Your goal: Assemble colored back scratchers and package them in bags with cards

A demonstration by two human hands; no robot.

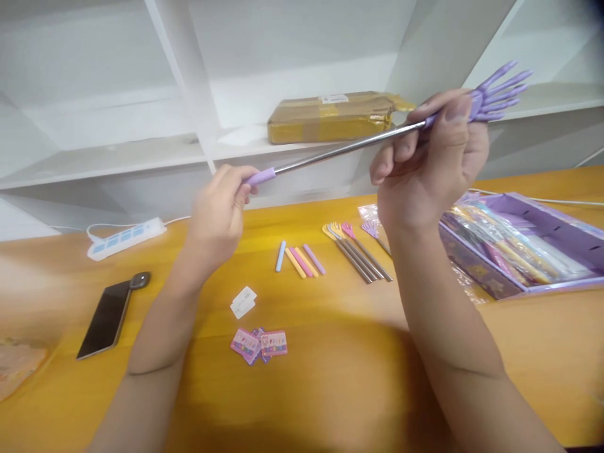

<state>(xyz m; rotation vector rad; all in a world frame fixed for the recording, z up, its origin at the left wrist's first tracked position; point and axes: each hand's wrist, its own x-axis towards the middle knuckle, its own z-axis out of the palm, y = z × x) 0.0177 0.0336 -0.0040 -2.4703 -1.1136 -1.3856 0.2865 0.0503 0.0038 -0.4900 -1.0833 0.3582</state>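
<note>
A purple back scratcher with a metal rod is held up at a slant above the table. My left hand pinches its purple handle end. Near the hand-shaped purple head, my right hand is closed around the neck, the head sticking out past the fingers. Several metal rods with coloured claw heads lie on the table below, beside my right forearm. To their left are several short coloured tubes. Small printed cards and white labels lie nearer to me.
On the right stands a purple box with wrapped packets. A taped carton rests on the white shelf behind. At the left are a power strip, a dark phone and a small black object.
</note>
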